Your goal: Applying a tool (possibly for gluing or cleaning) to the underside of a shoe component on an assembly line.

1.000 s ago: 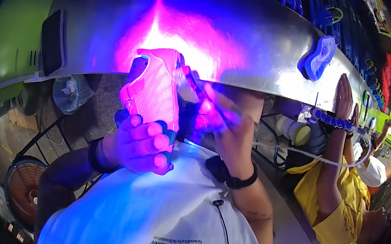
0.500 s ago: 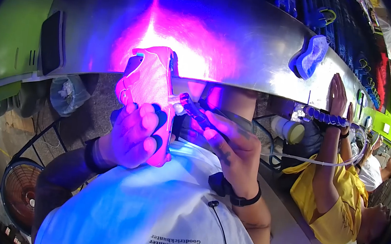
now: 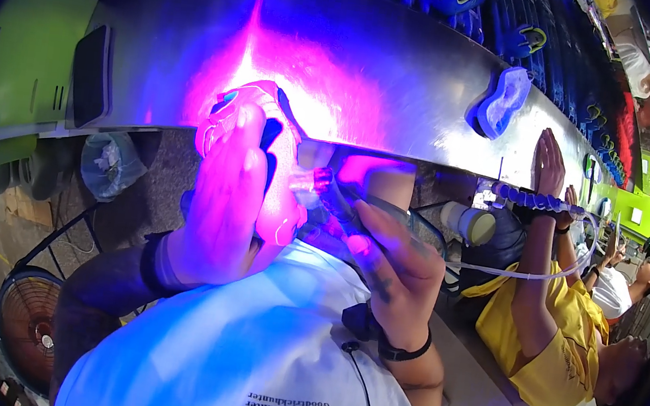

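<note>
Likely on the brushing step: our left hand (image 3: 227,184) clasps the shoe (image 3: 282,190) left of frame centre; our right hand (image 3: 402,264) pinches a brush (image 3: 335,198) at its side. Next probably calls for steady shoe, light strokes.

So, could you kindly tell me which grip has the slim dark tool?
The right-hand grip has the slim dark tool; the left-hand grip instead supports the pink-lit shoe.
</note>
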Motion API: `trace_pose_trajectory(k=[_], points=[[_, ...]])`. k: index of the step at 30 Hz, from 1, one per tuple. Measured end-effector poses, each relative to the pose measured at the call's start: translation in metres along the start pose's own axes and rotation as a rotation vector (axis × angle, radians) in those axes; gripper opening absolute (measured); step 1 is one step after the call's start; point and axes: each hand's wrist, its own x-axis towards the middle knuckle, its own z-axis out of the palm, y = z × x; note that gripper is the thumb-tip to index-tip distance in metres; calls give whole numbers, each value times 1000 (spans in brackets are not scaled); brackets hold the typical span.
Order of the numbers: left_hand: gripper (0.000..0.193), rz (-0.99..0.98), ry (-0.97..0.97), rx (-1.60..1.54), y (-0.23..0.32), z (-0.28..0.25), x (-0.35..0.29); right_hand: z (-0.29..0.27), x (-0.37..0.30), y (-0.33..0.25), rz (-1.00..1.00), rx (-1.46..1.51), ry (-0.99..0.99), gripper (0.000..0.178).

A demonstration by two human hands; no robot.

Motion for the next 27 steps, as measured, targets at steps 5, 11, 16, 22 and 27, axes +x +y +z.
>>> trace_pose_trajectory(k=[5,11,16,22,27], points=[[92,9,-29,0,7,-11,20,-10,0,-4,-160,-164,28,39],[85,8,-26,-81,1,-10,42,-8,15,-7,-414,-278,170,41],[69,5,88,-90,-4,-5,65,-12,39,-17,-526,-437,221,45],[85,-113,-90,-185,-14,-29,91,-13,69,-6,-611,-394,215,40],[94,-215,-226,-185,-26,-44,102,1,89,21,-609,-224,200,36]])
